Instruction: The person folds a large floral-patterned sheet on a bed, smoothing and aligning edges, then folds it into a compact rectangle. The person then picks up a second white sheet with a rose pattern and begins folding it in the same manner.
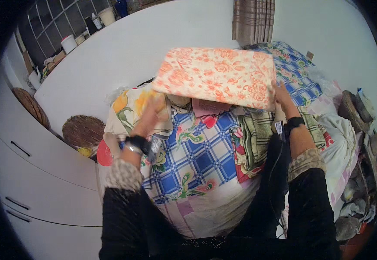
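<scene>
A folded cream cloth with orange flowers (218, 77) is spread between my two hands above the bed. My left hand (153, 113), smeared by motion, grips its lower left corner. At the right edge my right hand (286, 100) is closed on the cloth, with the thumb along its side. Below the left hand lies a folded white cloth with yellow flowers (125, 106). A stack of folded green checked cloths (260, 134) lies below the right hand. Part of a pink cloth (208, 108) shows under the held one.
A blue checked bedsheet (208, 156) with floral figures covers the bed. White drawers (45, 173) stand on the left, near a round brown woven mat (83, 132). On the right lie a white cloth bundle (338, 134) and cluttered items. A curtain (253, 19) hangs behind.
</scene>
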A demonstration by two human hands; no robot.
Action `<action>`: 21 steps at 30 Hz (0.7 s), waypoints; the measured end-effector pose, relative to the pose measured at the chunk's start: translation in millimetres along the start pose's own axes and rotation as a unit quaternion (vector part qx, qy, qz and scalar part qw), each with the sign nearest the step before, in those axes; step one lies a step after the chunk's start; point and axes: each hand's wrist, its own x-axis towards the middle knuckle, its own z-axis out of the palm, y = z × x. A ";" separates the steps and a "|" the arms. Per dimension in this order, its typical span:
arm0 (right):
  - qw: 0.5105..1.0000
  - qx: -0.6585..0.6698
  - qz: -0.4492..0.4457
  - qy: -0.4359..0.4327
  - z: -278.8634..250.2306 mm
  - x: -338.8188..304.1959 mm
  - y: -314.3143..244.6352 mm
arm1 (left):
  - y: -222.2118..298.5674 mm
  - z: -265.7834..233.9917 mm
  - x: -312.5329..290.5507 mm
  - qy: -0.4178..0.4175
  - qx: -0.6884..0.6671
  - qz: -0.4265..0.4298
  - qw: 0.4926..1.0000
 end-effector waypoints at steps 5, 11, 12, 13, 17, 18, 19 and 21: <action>0.981 -0.135 -0.002 -0.139 8.5 -24.0 121.9 | -144.1 19.9 -88.4 -0.064 -0.139 -0.209 0.966; 0.997 -0.003 0.013 -0.072 -91.4 -138.6 163.0 | -220.2 38.6 -227.4 -0.103 -0.169 -0.326 0.925; 0.999 0.018 -0.016 -0.046 -112.6 -161.3 171.9 | -224.1 41.3 -239.7 -0.105 -0.167 -0.354 0.914; 1.000 0.009 -0.017 0.003 -130.4 -185.7 184.3 | -226.4 44.9 -251.6 -0.114 -0.164 -0.349 0.916; 0.972 -0.167 0.002 0.164 -175.9 -305.6 242.9 | -227.1 70.0 -284.9 -0.121 -0.074 -0.390 0.910; 0.959 -0.238 -0.009 0.156 -180.7 -343.5 256.1 | -226.0 77.7 -289.2 -0.142 -0.046 -0.403 0.903; 0.952 -0.271 0.009 0.142 -175.5 -375.3 270.8 | -224.7 84.6 -294.3 -0.148 -0.037 -0.397 0.905; 0.902 -0.406 0.030 0.143 -159.2 -436.3 294.3 | -222.6 98.9 -299.7 -0.172 -0.018 -0.387 0.906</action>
